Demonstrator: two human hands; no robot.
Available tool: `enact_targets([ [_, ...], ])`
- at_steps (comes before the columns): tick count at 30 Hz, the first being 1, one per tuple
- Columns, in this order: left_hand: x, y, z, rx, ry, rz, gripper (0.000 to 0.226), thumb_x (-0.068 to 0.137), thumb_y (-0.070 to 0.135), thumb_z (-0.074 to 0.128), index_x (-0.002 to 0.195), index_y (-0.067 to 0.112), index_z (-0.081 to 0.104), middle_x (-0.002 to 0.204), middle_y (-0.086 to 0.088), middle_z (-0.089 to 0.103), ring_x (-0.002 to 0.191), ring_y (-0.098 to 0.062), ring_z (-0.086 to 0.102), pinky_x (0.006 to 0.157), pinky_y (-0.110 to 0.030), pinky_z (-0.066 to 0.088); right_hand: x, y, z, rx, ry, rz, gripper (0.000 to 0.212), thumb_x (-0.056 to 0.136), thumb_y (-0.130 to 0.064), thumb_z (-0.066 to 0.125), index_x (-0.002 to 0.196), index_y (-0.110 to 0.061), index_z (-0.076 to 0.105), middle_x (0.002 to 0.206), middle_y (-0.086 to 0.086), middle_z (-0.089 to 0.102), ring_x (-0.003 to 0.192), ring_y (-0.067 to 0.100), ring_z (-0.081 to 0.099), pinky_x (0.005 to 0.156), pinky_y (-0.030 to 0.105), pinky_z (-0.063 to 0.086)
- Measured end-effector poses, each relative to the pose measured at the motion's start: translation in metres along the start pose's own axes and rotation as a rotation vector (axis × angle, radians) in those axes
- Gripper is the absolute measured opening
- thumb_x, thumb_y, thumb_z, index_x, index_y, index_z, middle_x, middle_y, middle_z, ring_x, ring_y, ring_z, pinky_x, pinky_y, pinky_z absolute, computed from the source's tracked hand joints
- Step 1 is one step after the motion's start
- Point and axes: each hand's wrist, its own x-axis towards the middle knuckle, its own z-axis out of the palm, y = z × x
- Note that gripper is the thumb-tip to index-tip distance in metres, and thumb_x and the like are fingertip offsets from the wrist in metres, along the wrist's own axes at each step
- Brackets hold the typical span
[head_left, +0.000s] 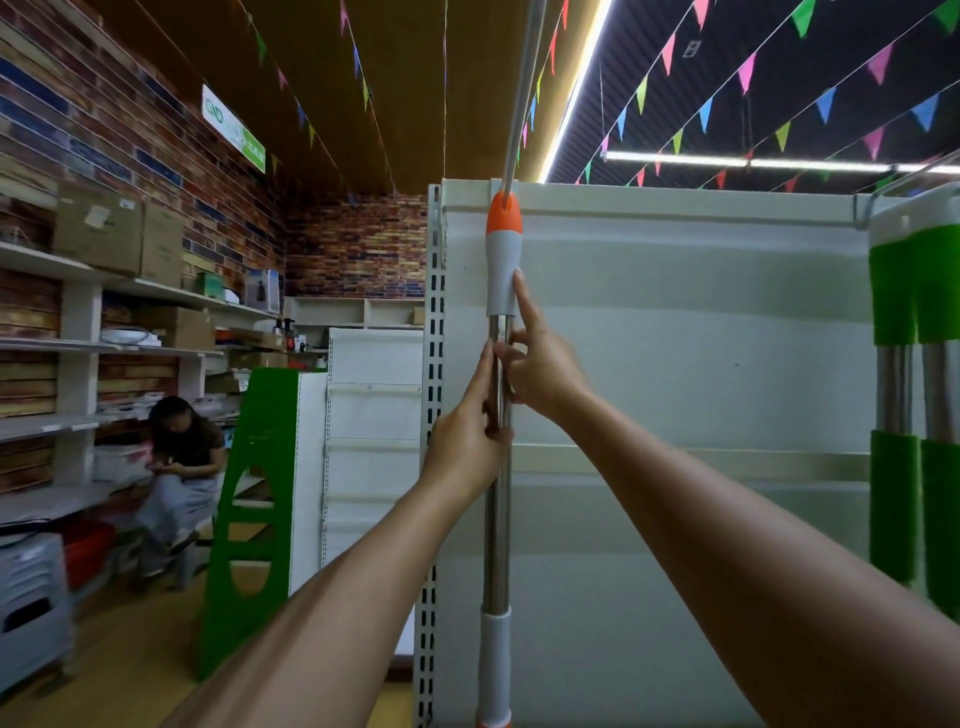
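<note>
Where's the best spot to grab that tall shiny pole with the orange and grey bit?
Grip the tall shiny steel pole on its bare stretch below the grey-and-orange plastic sleeve, coming from the front. It stands upright, thin and round, so fingers wrap it.

Dim interior; ceiling strip light (576, 88) glares; wide-angle edges bend, slight softness.
</note>
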Motion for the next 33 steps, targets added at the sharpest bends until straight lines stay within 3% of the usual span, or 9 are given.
enact_targets([
  [4, -0.004, -0.007, 0.0, -0.126, -0.048, -0.021, 0.089, 0.09, 0.008, 0.056, 0.142, 0.055, 0.0, 0.141, -0.003, 0.048, 0.11, -0.022, 0.06, 0.085, -0.034, 0.053, -0.015, 0.011, 0.009, -0.036, 0.02, -0.025, 0.085, 0.093, -0.006, 0.051, 0.147, -0.045, -0.001, 0.138, 0.013, 0.049, 0.097, 0.024, 0.062, 0.082, 0.042, 0.055],
  [8, -0.029, -0.022, 0.011, -0.184, -0.06, -0.058, 0.092, 0.086, 0.003, 0.061, 0.147, 0.041, 0.004, 0.139, -0.004, 0.049, 0.122, -0.018, 0.052, 0.098, -0.04, 0.048, -0.056, 0.041, 0.022, 0.103, 0.019, -0.012, 0.079, 0.091, -0.015, 0.059, 0.148, -0.039, 0.009, 0.152, 0.002, 0.033, 0.131, 0.022, 0.044, 0.105, 0.041, 0.041],
  [10, -0.041, -0.032, 0.017, -0.166, -0.04, -0.09, 0.09, 0.083, 0.005, 0.067, 0.148, 0.034, 0.012, 0.133, -0.003, 0.05, 0.117, -0.017, 0.054, 0.096, -0.04, 0.049, -0.089, 0.062, 0.032, 0.181, 0.118, 0.007, 0.069, 0.093, -0.019, 0.056, 0.147, -0.037, 0.017, 0.151, 0.002, 0.035, 0.134, 0.019, 0.04, 0.107, 0.043, 0.039],
  [13, -0.061, -0.044, 0.028, -0.124, -0.1, -0.149, 0.087, 0.082, 0.011, 0.07, 0.148, 0.026, 0.015, 0.135, -0.006, 0.049, 0.12, -0.02, 0.052, 0.1, -0.04, 0.047, -0.138, 0.095, 0.049, 0.085, 0.182, 0.053, 0.058, 0.096, -0.02, 0.049, 0.146, -0.038, 0.024, 0.146, 0.004, 0.042, 0.128, 0.018, 0.046, 0.104, 0.045, 0.043],
  [16, -0.075, -0.05, 0.039, -0.13, -0.145, -0.176, 0.087, 0.085, 0.008, 0.065, 0.149, 0.025, 0.01, 0.146, -0.008, 0.04, 0.13, -0.023, 0.045, 0.101, -0.035, 0.043, -0.164, 0.115, 0.061, -0.041, 0.071, 0.079, 0.061, 0.096, -0.02, 0.049, 0.146, -0.041, 0.021, 0.141, 0.005, 0.046, 0.117, 0.017, 0.053, 0.096, 0.041, 0.049],
  [19, -0.078, -0.055, 0.046, -0.102, -0.124, -0.181, 0.086, 0.088, 0.009, 0.061, 0.149, 0.03, 0.005, 0.152, -0.004, 0.032, 0.131, -0.024, 0.042, 0.089, -0.027, 0.04, -0.174, 0.122, 0.071, -0.018, -0.065, 0.061, 0.073, 0.094, -0.012, 0.051, 0.141, -0.049, 0.008, 0.14, 0.005, 0.047, 0.106, 0.015, 0.059, 0.089, 0.039, 0.053],
  [24, -0.077, -0.054, 0.045, -0.05, -0.082, -0.178, 0.085, 0.087, 0.01, 0.063, 0.149, 0.03, 0.008, 0.149, -0.005, 0.038, 0.125, -0.026, 0.05, 0.095, -0.03, 0.044, -0.178, 0.121, 0.082, 0.075, -0.142, 0.12, 0.089, 0.09, -0.002, 0.053, 0.137, -0.049, -0.006, 0.129, 0.017, 0.056, 0.089, 0.029, 0.066, 0.078, 0.049, 0.055],
  [29, -0.081, -0.051, 0.045, -0.037, -0.061, -0.177, 0.084, 0.088, 0.012, 0.062, 0.149, 0.032, 0.007, 0.137, -0.009, 0.051, 0.115, -0.026, 0.058, 0.095, -0.041, 0.05, -0.178, 0.119, 0.084, 0.035, -0.124, 0.118, 0.088, 0.091, 0.0, 0.048, 0.134, -0.053, -0.009, 0.138, 0.009, 0.051, 0.091, 0.026, 0.065, 0.077, 0.045, 0.056],
  [33, -0.084, -0.058, 0.046, -0.053, -0.047, -0.196, 0.078, 0.089, 0.012, 0.06, 0.149, 0.032, 0.014, 0.126, -0.01, 0.059, 0.11, -0.024, 0.06, 0.085, -0.031, 0.052, -0.179, 0.119, 0.084, 0.012, -0.131, 0.099, 0.088, 0.092, -0.001, 0.046, 0.131, -0.055, -0.01, 0.132, 0.01, 0.056, 0.088, 0.028, 0.066, 0.078, 0.049, 0.053],
])
